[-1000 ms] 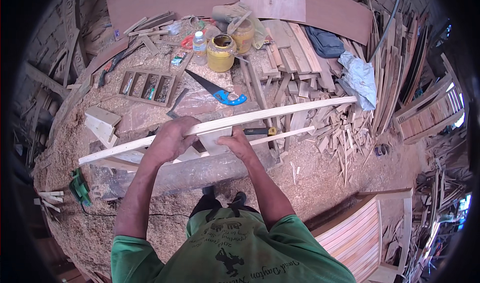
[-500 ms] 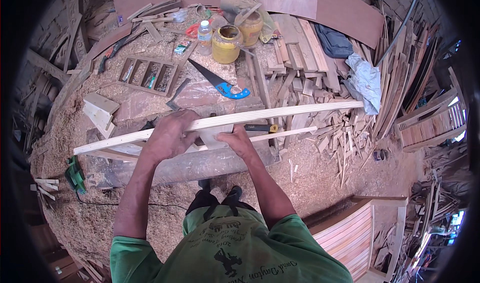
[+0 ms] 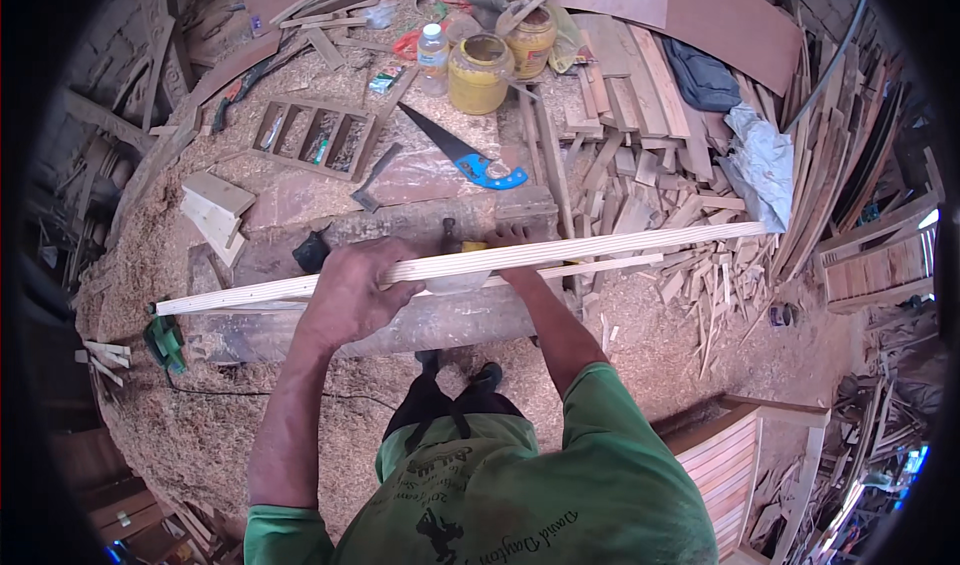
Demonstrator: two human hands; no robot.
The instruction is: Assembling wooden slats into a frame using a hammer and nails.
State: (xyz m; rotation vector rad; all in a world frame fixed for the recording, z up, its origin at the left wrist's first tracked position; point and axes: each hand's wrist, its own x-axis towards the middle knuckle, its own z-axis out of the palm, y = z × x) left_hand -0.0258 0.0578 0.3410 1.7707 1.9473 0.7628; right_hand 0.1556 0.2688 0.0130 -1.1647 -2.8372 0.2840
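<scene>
A long pale wooden strip (image 3: 600,244) runs crosswise over a worn workbench beam (image 3: 300,335). My left hand (image 3: 362,290) is closed around it left of its middle, thumb on the near side. Beneath the strip, beside my left thumb, shows a flat whitish piece (image 3: 456,283). My right hand (image 3: 518,273) reaches under the strip; its fingers come out on the far side, stretched and slightly apart, while the strip covers its middle. A dark hammer head (image 3: 450,233) and a small yellow part (image 3: 472,247) lie close to those fingers. A second thin strip (image 3: 625,263) lies behind.
A blue-handled handsaw (image 3: 465,155), a divided wooden tray (image 3: 315,141) and yellow jars (image 3: 480,75) lie beyond the beam. Wood offcuts (image 3: 690,265) pile up on the right. A green power tool (image 3: 163,341) with a cord sits in shavings at left.
My right hand has left the whitish piece and moved rightward and away, under the strip. My left hand keeps its grip. The strip's right end sits lower in view, and the whole view has shifted.
</scene>
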